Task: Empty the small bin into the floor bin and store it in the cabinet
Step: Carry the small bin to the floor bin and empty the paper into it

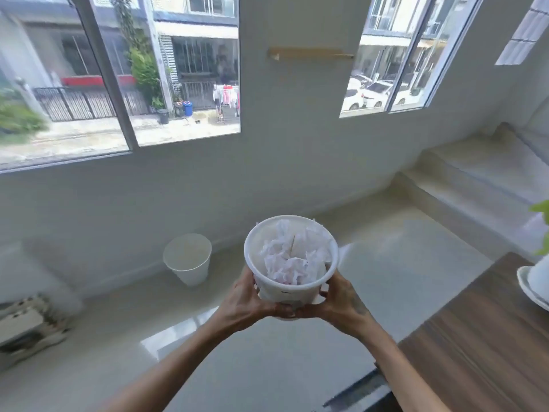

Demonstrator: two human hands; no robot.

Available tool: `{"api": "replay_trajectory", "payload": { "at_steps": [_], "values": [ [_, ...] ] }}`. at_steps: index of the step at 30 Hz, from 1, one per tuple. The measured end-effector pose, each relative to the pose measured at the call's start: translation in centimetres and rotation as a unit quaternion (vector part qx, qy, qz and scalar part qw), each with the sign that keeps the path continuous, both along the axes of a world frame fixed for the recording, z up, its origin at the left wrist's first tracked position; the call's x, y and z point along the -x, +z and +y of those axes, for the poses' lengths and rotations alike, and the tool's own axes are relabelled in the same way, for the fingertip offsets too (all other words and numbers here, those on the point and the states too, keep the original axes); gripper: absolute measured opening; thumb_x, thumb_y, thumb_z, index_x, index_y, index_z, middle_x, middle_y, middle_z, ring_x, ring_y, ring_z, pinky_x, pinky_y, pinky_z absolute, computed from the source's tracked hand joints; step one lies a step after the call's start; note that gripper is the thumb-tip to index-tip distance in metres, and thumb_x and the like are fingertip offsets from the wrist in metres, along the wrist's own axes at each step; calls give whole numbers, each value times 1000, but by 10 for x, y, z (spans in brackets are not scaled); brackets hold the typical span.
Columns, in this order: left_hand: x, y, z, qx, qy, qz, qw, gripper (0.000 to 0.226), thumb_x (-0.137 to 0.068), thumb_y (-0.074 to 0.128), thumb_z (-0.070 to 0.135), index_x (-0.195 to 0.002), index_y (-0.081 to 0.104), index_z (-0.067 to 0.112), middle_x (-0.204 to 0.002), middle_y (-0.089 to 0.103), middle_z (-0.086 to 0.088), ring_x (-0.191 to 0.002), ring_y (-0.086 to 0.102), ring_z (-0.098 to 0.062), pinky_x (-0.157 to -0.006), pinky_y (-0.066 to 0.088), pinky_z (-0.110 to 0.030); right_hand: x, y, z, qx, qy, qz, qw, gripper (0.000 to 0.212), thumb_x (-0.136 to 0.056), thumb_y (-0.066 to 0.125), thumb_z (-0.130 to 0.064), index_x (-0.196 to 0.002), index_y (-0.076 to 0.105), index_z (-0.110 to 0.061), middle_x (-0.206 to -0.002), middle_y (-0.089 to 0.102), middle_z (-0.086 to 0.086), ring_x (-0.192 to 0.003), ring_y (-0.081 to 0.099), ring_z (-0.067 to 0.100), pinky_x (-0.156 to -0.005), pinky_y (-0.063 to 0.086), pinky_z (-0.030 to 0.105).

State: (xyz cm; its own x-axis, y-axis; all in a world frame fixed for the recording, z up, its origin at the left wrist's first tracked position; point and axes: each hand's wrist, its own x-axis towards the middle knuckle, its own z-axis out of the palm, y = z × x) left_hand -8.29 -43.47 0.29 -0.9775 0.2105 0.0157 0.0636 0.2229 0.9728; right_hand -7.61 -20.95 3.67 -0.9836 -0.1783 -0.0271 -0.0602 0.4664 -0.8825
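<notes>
A small white bin is held upright in mid-air in front of me, its mouth facing up. Crumpled white paper fills it to the rim. My left hand grips its lower left side and my right hand its lower right side, fingers meeting under the base. A larger white floor bin stands on the floor by the wall, to the left of and beyond the small bin, and looks empty. No cabinet is in view.
A wooden tabletop lies at the right with a white plant pot on a saucer. Pale steps rise at the far right. Shoes lie on the floor at the left. Windows line the wall ahead.
</notes>
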Motion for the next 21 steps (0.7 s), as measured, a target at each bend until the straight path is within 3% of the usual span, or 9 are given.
{"api": "replay_trajectory", "payload": {
  "at_steps": [4,7,10,13,16,19,21],
  "values": [
    [22,-3,-69,6,30,3,1000,111,-55,103,33,-150,46,30,-137,67,18,-127,63,-2,-103,54,-29,34,-2,-69,7,30,5,1000,93,-49,102,-25,-120,49,-53,-114,67,-35,-108,66,-4,-85,58,19],
    [32,-4,-110,12,53,-3,999,117,-52,102,43,-153,44,29,-140,66,17,-129,62,-4,-104,54,-29,56,-8,-109,9,50,-5,999,95,-50,102,-19,-127,51,-44,-113,68,-33,-107,67,-3,-83,57,17],
    [42,-5,-145,9,86,-12,996,117,-52,102,41,-152,44,27,-137,68,17,-127,64,-3,-103,55,-30,83,-13,-145,5,74,-22,997,99,-50,102,-16,-136,53,-28,-117,72,-22,-109,69,2,-86,58,21],
    [53,-6,-173,1,121,-26,992,114,-51,102,32,-150,44,32,-133,69,21,-123,65,0,-100,57,-27,111,-16,-177,-1,104,-31,994,109,-46,102,-24,-141,49,-30,-122,70,-21,-114,66,2,-94,58,33],
    [74,-10,-200,-2,145,-34,989,110,-53,102,25,-146,45,36,-131,70,20,-123,67,-4,-100,58,-34,143,-21,-208,4,129,-45,991,117,-41,100,-30,-144,44,-35,-122,68,-24,-116,64,2,-93,57,29],
    [102,-14,-223,5,171,-47,984,115,-48,102,35,-147,44,37,-130,70,20,-121,67,-2,-101,58,-37,181,-30,-233,14,144,-66,987,112,-46,100,-14,-143,46,-28,-119,69,-20,-115,65,4,-81,57,17],
    [126,-16,-236,9,186,-50,981,117,-48,103,36,-149,42,36,-131,69,19,-122,66,-1,-101,58,-35,210,-33,-248,22,158,-75,984,112,-44,100,-16,-142,47,-27,-119,70,-18,-114,66,5,-82,58,19]
  ]
}}
